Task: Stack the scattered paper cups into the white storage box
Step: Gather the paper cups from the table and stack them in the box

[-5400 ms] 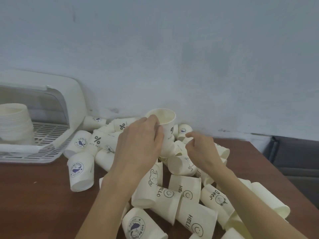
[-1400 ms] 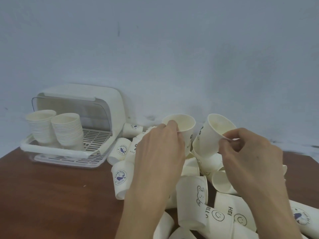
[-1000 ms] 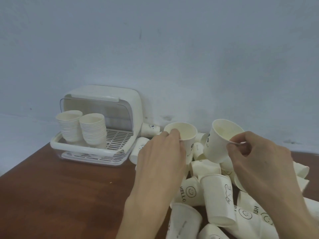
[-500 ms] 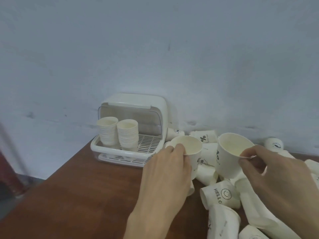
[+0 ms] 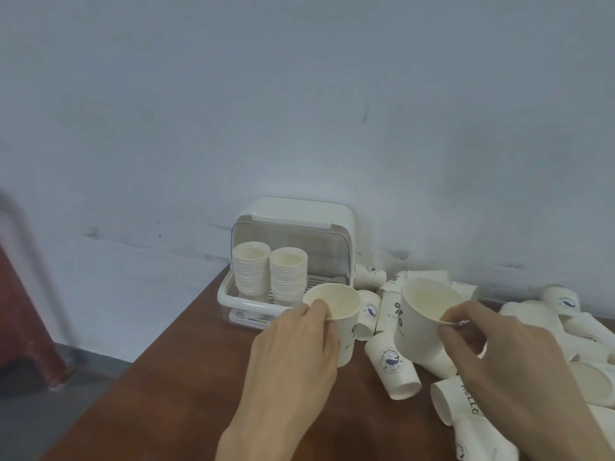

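Note:
My left hand (image 5: pixel 293 354) grips a white paper cup (image 5: pixel 336 306) upright, just in front of the white storage box (image 5: pixel 299 214). My right hand (image 5: pixel 506 364) pinches the rim of a second paper cup (image 5: pixel 422 314), tilted slightly toward me. The box stands open at the table's back left corner, and two tall stacks of cups (image 5: pixel 269 274) stand inside on its slatted tray. Several loose cups (image 5: pixel 392 367) lie scattered on the brown table to the right of the box.
The brown table (image 5: pixel 186 404) ends at a left edge running diagonally, with grey floor below. A pale wall (image 5: pixel 299 94) rises directly behind the box. A dark red object (image 5: pixel 23 311) stands on the floor at far left.
My view has swung left and both hands have carried their cups toward the box. Earlier the right hand lifted its cup from the pile.

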Tool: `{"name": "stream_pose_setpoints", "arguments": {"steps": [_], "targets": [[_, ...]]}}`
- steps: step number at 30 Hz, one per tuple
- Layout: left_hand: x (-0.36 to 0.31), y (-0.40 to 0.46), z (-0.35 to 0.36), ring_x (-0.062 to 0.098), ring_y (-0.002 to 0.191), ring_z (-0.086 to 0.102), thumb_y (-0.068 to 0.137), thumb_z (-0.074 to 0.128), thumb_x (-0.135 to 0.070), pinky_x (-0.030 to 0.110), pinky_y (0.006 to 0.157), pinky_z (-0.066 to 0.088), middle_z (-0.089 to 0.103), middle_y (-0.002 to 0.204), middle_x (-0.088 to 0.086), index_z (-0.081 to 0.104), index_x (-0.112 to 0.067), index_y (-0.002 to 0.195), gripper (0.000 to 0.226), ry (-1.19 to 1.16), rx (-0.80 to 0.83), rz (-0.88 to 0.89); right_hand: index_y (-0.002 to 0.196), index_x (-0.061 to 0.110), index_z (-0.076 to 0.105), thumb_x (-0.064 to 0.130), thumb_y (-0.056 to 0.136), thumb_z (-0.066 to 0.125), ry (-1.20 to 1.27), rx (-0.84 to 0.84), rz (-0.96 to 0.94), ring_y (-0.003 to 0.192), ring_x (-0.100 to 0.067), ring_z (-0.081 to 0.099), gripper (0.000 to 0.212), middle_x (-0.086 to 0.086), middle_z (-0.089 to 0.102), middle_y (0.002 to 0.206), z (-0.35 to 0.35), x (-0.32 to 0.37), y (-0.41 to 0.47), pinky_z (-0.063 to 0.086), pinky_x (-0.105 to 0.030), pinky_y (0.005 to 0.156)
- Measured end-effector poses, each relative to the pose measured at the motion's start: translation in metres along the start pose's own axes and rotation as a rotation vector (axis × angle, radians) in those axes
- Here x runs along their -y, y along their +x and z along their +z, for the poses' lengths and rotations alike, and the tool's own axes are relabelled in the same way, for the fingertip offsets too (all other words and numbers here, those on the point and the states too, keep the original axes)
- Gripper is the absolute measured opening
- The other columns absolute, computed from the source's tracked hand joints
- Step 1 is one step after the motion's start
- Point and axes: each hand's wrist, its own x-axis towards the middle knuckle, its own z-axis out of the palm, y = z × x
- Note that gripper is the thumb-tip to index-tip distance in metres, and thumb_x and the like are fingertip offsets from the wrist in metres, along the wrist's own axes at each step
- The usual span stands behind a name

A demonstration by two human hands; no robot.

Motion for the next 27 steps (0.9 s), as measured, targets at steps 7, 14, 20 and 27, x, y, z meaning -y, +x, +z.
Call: {"name": "stream_pose_setpoints", "arguments": {"steps": [7, 14, 20, 27], "targets": [[0.04, 0.008, -0.024, 0.012, 0.086, 0.057, 0.099, 0.035, -0.036, 0.035, 0.074, 0.05, 0.057, 0.095, -0.011, 0.045, -0.027, 0.091, 0.015, -0.018, -0.036, -0.019, 0.08, 0.033, 0.057, 0.029, 0.087, 0.058, -0.056, 0.032, -0.031, 0.068, -0.006, 0.053, 0.008, 0.015, 0.064, 0.066, 0.016, 0.035, 0.01, 0.035, -0.027, 0.059], [0.074, 0.021, -0.038, 0.013, 0.082, 0.056, 0.099, 0.035, -0.035, 0.036, 0.071, 0.049, 0.059, 0.09, -0.01, 0.048, -0.027, 0.09, 0.017, -0.012, -0.079, -0.007, 0.083, 0.032, 0.055, 0.035, 0.089, 0.05, -0.107, 0.075, -0.055, 0.074, -0.014, 0.059, 0.007, 0.011, 0.066, 0.071, 0.041, 0.066, 0.022, 0.047, -0.035, 0.07], [0.108, 0.04, -0.045, 0.015, 0.078, 0.055, 0.098, 0.037, -0.034, 0.037, 0.069, 0.049, 0.057, 0.084, -0.01, 0.049, -0.026, 0.088, 0.018, -0.014, -0.098, -0.02, 0.085, 0.032, 0.056, 0.033, 0.087, 0.047, -0.075, 0.097, -0.069, 0.079, -0.018, 0.06, 0.009, 0.01, 0.069, 0.08, 0.067, 0.091, 0.04, 0.049, -0.038, 0.072], [0.144, 0.061, -0.047, 0.017, 0.076, 0.053, 0.097, 0.04, -0.032, 0.034, 0.066, 0.046, 0.059, 0.083, -0.009, 0.051, -0.024, 0.089, 0.016, -0.021, -0.144, -0.041, 0.088, 0.027, 0.059, 0.028, 0.088, 0.048, -0.095, 0.079, -0.108, 0.078, -0.023, 0.061, 0.011, 0.005, 0.071, 0.085, 0.096, 0.116, 0.077, 0.05, -0.039, 0.071]]}}
